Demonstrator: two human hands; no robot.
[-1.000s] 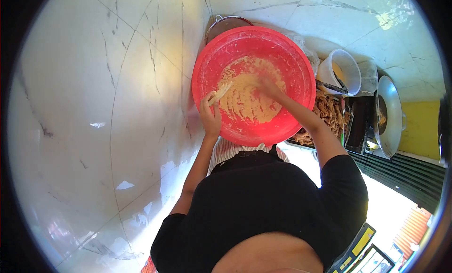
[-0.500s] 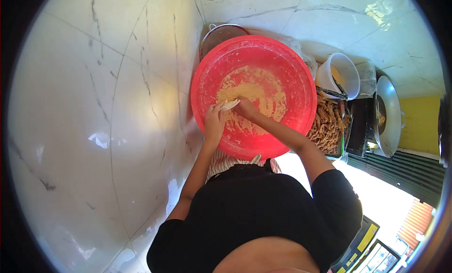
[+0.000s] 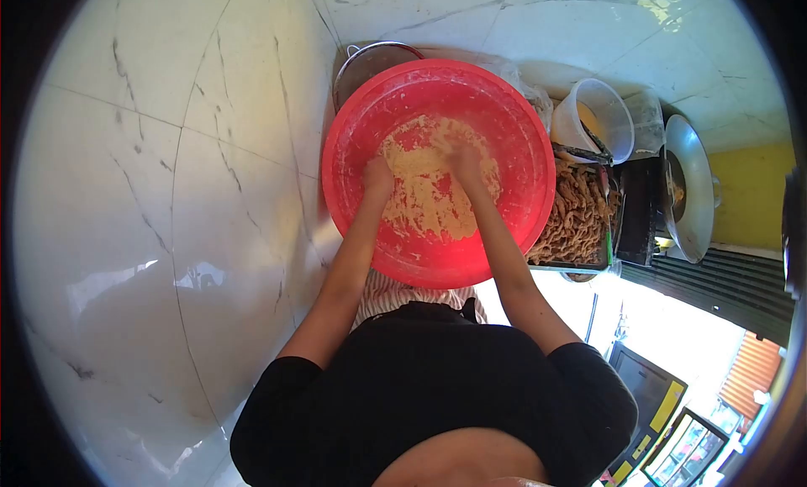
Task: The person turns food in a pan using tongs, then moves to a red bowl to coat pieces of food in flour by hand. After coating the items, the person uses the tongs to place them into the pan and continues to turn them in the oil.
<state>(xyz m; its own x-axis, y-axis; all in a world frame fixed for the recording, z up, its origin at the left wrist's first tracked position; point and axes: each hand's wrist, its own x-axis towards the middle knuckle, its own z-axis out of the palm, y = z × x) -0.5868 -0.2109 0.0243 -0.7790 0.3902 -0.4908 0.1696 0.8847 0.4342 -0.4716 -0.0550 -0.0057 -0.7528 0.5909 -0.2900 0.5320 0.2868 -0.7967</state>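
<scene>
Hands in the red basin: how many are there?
2: the left hand, at the left side of the yellowish powder in the red basin, and the right hand, blurred, farther right. I see no others.

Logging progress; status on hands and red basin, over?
Left hand, right hand inside red basin; grips unclear. Powdery mix patchy across bottom. Nothing visibly blocking.

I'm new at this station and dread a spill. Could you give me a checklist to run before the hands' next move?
1. Left hand inside the large round red plastic basin: ok.
2. Right hand inside it too: ok.
3. Pale-yellow crumbly powder evenly spread: not ok, red bottom shows through.
4. Left hand's contents: cannot tell, hidden.
5. Right hand's contents: cannot tell, blurred.
6. Brown knobbly strips outside the basin: ok.
</scene>
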